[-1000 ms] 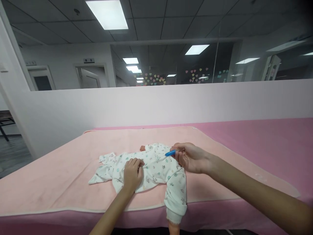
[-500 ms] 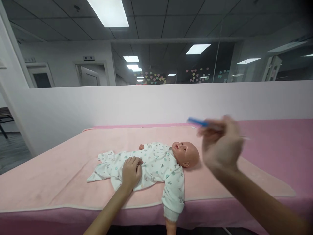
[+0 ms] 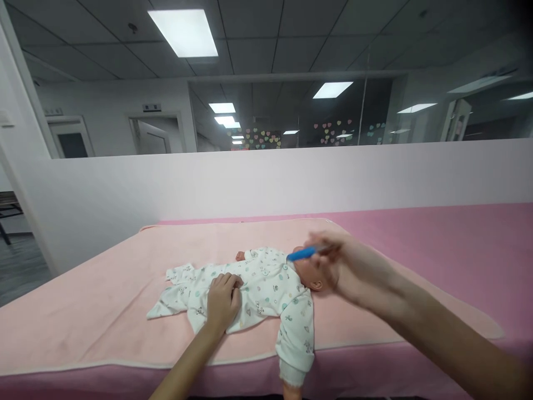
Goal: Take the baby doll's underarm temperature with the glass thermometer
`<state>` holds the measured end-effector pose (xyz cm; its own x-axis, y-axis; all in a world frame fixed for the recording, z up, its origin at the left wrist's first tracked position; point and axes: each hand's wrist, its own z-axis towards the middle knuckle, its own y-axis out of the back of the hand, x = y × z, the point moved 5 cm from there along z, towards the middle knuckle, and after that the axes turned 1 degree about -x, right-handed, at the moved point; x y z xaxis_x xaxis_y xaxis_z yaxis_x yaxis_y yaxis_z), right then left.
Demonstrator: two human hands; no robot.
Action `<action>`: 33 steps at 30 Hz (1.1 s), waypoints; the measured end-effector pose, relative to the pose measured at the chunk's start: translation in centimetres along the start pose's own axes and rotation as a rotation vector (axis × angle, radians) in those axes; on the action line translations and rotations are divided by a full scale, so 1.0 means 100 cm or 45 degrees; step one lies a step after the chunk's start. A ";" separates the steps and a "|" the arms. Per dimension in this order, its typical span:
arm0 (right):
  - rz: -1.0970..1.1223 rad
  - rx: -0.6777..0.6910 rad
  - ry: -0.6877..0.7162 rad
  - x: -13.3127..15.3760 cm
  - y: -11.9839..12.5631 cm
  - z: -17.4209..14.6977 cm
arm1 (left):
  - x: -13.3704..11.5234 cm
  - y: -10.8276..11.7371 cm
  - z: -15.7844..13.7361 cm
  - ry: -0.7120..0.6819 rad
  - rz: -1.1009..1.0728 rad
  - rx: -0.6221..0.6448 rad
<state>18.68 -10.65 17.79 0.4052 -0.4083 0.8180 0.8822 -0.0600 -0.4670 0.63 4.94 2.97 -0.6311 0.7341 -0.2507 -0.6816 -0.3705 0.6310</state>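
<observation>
A baby doll (image 3: 260, 286) in a white printed romper lies on its back, head to the right, one arm hanging over the near edge. My left hand (image 3: 225, 300) lies palm down on its belly, fingers stretched out and resting on the cloth. In my right hand (image 3: 339, 266) is a slim stick with a blue end (image 3: 302, 254), pinched between thumb and fingers. The blue end points left, above the doll's neck and chin. My right hand is slightly blurred and covers much of the doll's head (image 3: 308, 273); the stick's other end is hidden.
Under the doll is a peach blanket (image 3: 104, 300) on a pink-covered table (image 3: 458, 250). Behind it runs a low white wall (image 3: 266, 183) with glass above. A dark piece of furniture (image 3: 8, 208) shows at the far left.
My right hand has moved left and down with the stick, from beside the doll's head to over it. The left hand has stayed on the belly.
</observation>
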 end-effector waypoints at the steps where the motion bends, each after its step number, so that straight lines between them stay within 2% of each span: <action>1: 0.010 -0.069 0.098 0.000 0.005 0.000 | 0.000 0.000 0.000 0.002 -0.003 -0.003; 2: 0.025 -0.149 0.191 0.000 0.010 -0.001 | 0.000 0.000 0.000 0.002 -0.004 -0.008; 3: 0.030 -0.194 0.200 -0.001 0.013 -0.001 | 0.000 0.000 -0.001 0.000 -0.005 -0.014; 4: 0.023 -0.186 0.084 -0.006 0.014 0.000 | 0.000 0.001 -0.001 -0.003 -0.004 -0.017; 6: 0.001 -0.099 -0.302 -0.016 0.012 0.002 | -0.001 0.001 -0.001 -0.004 -0.002 -0.019; 7: 0.013 -0.083 -0.388 -0.014 0.013 0.003 | -0.001 0.001 -0.002 -0.001 0.000 -0.019; 8: 0.066 -0.126 -0.322 -0.007 0.016 0.004 | -0.002 0.001 -0.002 0.001 0.002 -0.020; 11: 0.303 -0.403 0.437 0.028 0.034 0.001 | -0.002 0.001 -0.002 0.006 0.016 -0.027; 12: 0.278 -0.396 0.497 0.030 0.034 -0.001 | -0.002 0.001 -0.002 0.004 0.020 -0.028; 13: 0.188 -0.309 0.385 0.025 0.029 0.000 | -0.002 0.001 -0.002 0.000 0.023 -0.028; 16: -0.129 -0.017 -0.119 0.006 0.008 -0.003 | -0.002 0.001 -0.002 -0.005 0.023 -0.029; 17: -0.153 -0.031 -0.076 0.010 0.005 -0.005 | -0.002 0.001 -0.002 -0.006 0.023 -0.030; 18: -0.120 -0.093 0.116 0.021 0.002 -0.006 | -0.002 0.001 -0.002 -0.006 0.027 -0.029; 20: 0.054 -0.311 0.772 0.049 0.004 -0.018 | -0.003 0.002 -0.002 -0.001 0.040 -0.025; 21: 0.016 -0.256 0.740 0.048 0.000 -0.018 | -0.003 0.002 -0.002 0.000 0.047 -0.022; 22: -0.096 -0.110 0.512 0.040 -0.008 -0.013 | -0.004 0.002 -0.002 0.000 0.052 -0.016; 24: -0.292 0.156 -0.065 0.013 -0.016 -0.010 | -0.004 0.002 -0.002 0.001 0.048 -0.010; 25: -0.314 0.190 -0.182 0.007 -0.015 -0.010 | -0.004 0.002 -0.002 0.002 0.044 -0.008; 26: -0.257 0.110 -0.076 0.010 -0.011 -0.010 | -0.005 0.002 -0.002 0.004 0.043 -0.006; 28: -0.067 -0.181 0.507 0.027 0.002 -0.014 | -0.004 0.002 -0.002 0.008 0.044 -0.003; 29: -0.042 -0.254 0.715 0.031 0.005 -0.019 | -0.004 0.001 -0.002 0.009 0.046 -0.004; 30: -0.093 -0.228 0.749 0.028 0.003 -0.021 | -0.004 0.001 -0.002 0.009 0.047 -0.002; 32: -0.368 0.074 0.272 0.007 -0.012 -0.014 | -0.003 0.001 -0.003 0.011 0.041 -0.004; 33: -0.413 0.150 0.105 0.001 -0.017 -0.013 | -0.003 0.001 -0.003 0.012 0.036 -0.004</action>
<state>16.92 -11.82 18.22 0.0829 -0.4577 0.8853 0.9853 -0.0953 -0.1415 0.68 4.53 2.91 -0.6536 0.7179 -0.2398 -0.6646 -0.3927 0.6357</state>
